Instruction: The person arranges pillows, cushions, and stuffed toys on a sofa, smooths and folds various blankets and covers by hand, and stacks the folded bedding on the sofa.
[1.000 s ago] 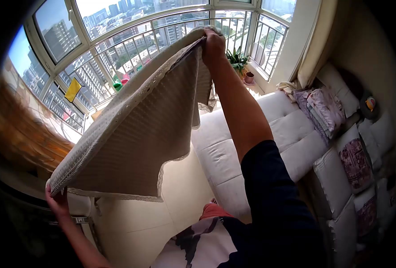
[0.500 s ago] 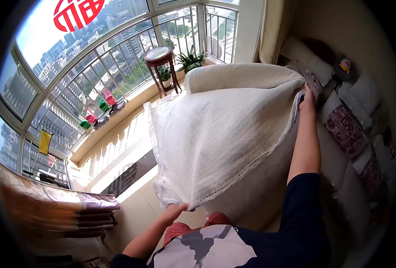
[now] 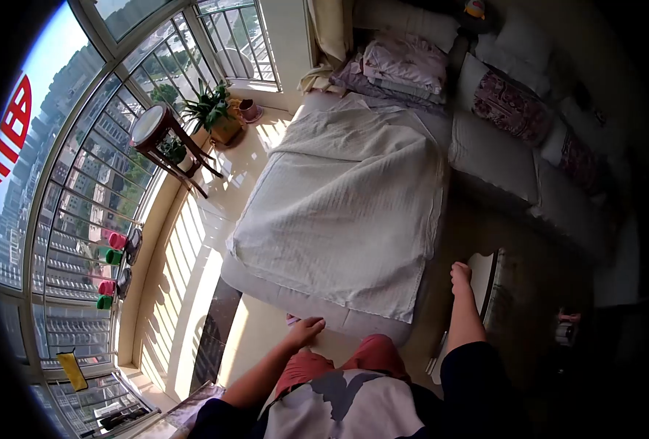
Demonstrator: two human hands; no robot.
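Observation:
A whitish textured cover (image 3: 346, 197) lies spread over the pale grey padded seat (image 3: 324, 307), with soft folds and a raised ridge across its upper half. Its near corner reaches close to the seat's front edge. My left hand (image 3: 306, 331) hovers by that front edge, fingers loosely curled together, with nothing visible in it. To the right of the seat, my right hand (image 3: 460, 275) is closed and apart from the cover, and nothing shows in it.
Folded pink bedding (image 3: 405, 62) sits at the seat's far end. Cushions (image 3: 511, 110) line the right. A round-topped wooden stand (image 3: 150, 126) and potted plants (image 3: 225, 128) are near the windows. Right of my right hand is a pale-topped piece of furniture (image 3: 482, 282).
The cover, held up by both my hands before, now lies on the seat and both hands have let go. The view has turned to the right.

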